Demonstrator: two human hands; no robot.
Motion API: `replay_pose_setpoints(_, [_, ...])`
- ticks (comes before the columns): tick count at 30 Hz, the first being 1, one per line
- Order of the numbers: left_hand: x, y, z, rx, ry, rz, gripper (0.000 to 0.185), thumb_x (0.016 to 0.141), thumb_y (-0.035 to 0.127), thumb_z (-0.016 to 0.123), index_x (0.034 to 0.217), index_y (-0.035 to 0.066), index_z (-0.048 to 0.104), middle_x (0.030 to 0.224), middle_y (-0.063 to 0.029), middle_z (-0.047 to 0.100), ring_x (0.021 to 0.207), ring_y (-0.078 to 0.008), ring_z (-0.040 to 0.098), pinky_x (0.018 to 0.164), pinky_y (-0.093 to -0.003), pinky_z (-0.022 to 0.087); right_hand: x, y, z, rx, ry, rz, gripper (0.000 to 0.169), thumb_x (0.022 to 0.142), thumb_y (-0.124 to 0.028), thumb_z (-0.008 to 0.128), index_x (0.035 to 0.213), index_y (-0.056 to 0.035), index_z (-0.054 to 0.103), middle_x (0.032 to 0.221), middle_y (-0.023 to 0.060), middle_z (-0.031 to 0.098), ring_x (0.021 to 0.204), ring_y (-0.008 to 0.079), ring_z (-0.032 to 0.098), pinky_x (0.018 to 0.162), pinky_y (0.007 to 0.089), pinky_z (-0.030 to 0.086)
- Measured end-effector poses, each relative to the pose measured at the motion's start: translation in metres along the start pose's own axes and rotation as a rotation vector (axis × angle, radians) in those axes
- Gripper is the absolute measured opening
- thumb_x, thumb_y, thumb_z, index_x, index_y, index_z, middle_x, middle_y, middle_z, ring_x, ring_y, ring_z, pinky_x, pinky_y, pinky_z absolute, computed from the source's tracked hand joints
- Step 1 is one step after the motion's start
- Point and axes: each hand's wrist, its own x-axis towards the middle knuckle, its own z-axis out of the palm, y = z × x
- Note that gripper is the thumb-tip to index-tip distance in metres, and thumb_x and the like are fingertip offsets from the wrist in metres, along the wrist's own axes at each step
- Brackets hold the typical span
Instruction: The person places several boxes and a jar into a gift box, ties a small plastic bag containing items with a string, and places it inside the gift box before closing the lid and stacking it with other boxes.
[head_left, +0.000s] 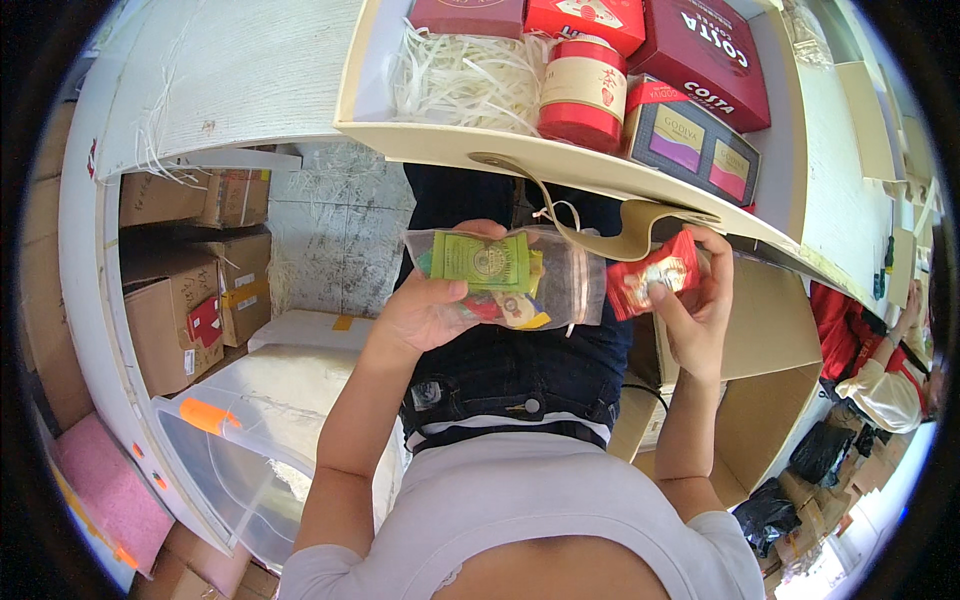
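My left hand (431, 307) holds a sheer organza drawstring pouch (559, 289) over my lap. Through its mesh show a green sachet (480, 261) and several small colourful wrapped pieces. Between the thumb and fingers of my right hand (694, 300) is a red wrapped sweet (651, 276), just right of the pouch's drawstring end. Beyond my hands, at the table edge, stands a cream gift box (465, 142) with a strap handle (555, 217). In it are a red tea canister (583, 94), a Godiva box (694, 142), a Costa Coffee box (709, 56) and shredded paper filler (472, 79).
Cardboard boxes (169, 300) fill a shelf under the white table (225, 67) at left. A clear plastic bin (247, 465) stands at my left, an open carton (772, 405) at my right. Farther right, another person (889, 390) reaches towards the table.
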Motion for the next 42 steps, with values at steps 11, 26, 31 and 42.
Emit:
replay_pose_setpoints(11, [0.008,-0.011,0.018,0.019,-0.002,-0.049,0.075,0.061,-0.005,0.066,0.129,0.004,0.037,0.127,-0.0144,0.045,0.114,-0.0278,0.049,0.092,-0.0427,0.045,-0.006,0.012,0.031,0.227,0.048,-0.007,0.047,0.075,0.013,0.056,0.112,-0.0052,0.033,0.092,0.0126,0.059,0.083,0.0144,0.06,0.071,0.0255,0.05])
replay_pose_setpoints(26, [0.007,-0.012,0.02,0.023,-0.044,-0.162,0.079,0.064,-0.001,0.067,0.134,0.004,0.031,0.127,-0.0112,0.045,0.115,-0.0243,0.048,0.092,-0.0409,0.044,0.001,0.025,0.015,0.075,-0.176,0.124,0.04,0.074,-0.001,0.068,0.096,-0.0085,0.035,0.086,0.0051,0.062,0.079,0.0074,0.058,0.068,0.0209,0.046])
replay_pose_setpoints(31, [0.006,-0.015,0.017,-0.279,-0.033,-0.281,0.07,0.082,0.037,0.061,0.136,0.005,0.029,0.129,-0.0112,0.044,0.116,-0.0234,0.048,0.091,-0.0404,0.045,0.006,0.025,0.019,0.03,-0.227,0.066,0.044,0.071,-0.002,0.072,0.096,-0.0081,0.036,0.085,0.0046,0.062,0.078,0.0069,0.057,0.068,0.02,0.044])
replay_pose_setpoints(42, [0.007,-0.022,0.002,0.203,0.26,-0.229,0.036,0.087,0.025,0.059,0.111,-0.001,0.052,0.1,-0.0097,0.061,0.089,-0.0155,0.06,0.077,-0.0312,0.051,0.01,0.027,0.015,-0.003,-0.161,0.142,0.05,0.069,0.002,0.072,0.105,-0.0053,0.038,0.083,0.0064,0.063,0.076,0.0082,0.058,0.068,0.021,0.045])
